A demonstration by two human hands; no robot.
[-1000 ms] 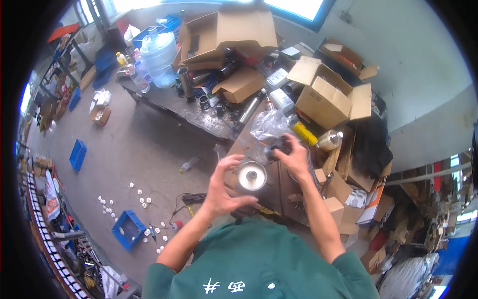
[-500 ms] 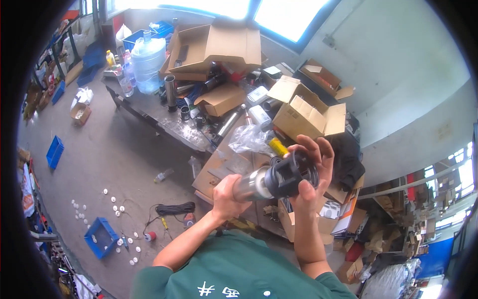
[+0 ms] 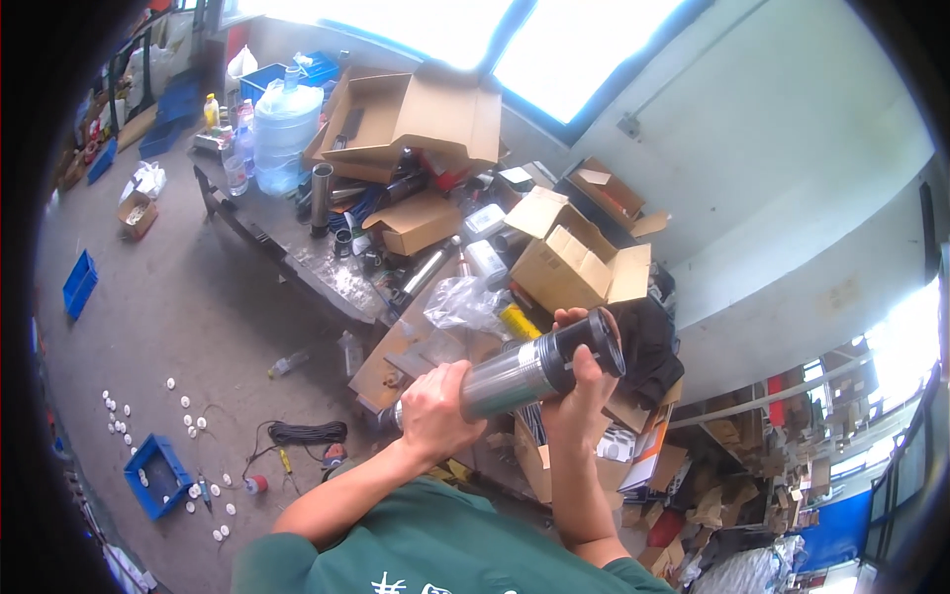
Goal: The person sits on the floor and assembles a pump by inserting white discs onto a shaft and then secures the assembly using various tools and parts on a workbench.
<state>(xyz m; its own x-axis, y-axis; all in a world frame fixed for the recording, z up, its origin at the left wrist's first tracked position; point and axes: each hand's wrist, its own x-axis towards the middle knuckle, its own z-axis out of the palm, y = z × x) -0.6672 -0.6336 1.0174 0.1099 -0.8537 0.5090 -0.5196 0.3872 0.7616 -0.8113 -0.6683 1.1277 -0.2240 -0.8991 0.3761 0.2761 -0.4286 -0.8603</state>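
A shiny metal cylinder with a black ribbed end piece is held slantwise in front of my chest, its black end up to the right. My left hand wraps round the lower metal part; a narrow metal tip shows just past it. At the other end, my right hand is closed round the black piece, thumb on the near side. The fingers behind it are partly hidden.
A cluttered workbench carries an open carton, a large water bottle, a yellow tube and a clear plastic bag. On the floor at left lie a blue crate, white discs and a coiled black cable.
My right hand, spread round the black end piece earlier, has closed on it. The cylinder has turned, showing more of its side. The whole view has shifted.
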